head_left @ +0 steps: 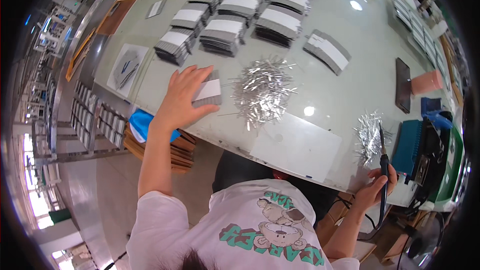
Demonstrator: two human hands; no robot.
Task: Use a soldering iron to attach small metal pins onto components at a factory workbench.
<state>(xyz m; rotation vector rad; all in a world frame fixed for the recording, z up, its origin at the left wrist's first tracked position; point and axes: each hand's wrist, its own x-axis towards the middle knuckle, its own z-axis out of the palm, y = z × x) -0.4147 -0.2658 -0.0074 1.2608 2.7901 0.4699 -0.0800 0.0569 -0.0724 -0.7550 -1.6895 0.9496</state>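
My left hand spans a small grey stack with a white band on the table, fingers at its far edge and thumb at its near edge. The palm and wrist lie to the left of it. Just right of that stack is a large loose heap of shiny silver metal strips. In my right hand, at the table's near right edge, is a soldering iron with a dark handle and cable. Its tip points away from me, beside a smaller heap of silver strips.
Several grey, white-banded stacks stand in rows at the far side. A single one lies to their right. A white sheet lies near the front edge. At right are a dark phone, a pink cup and a teal box.
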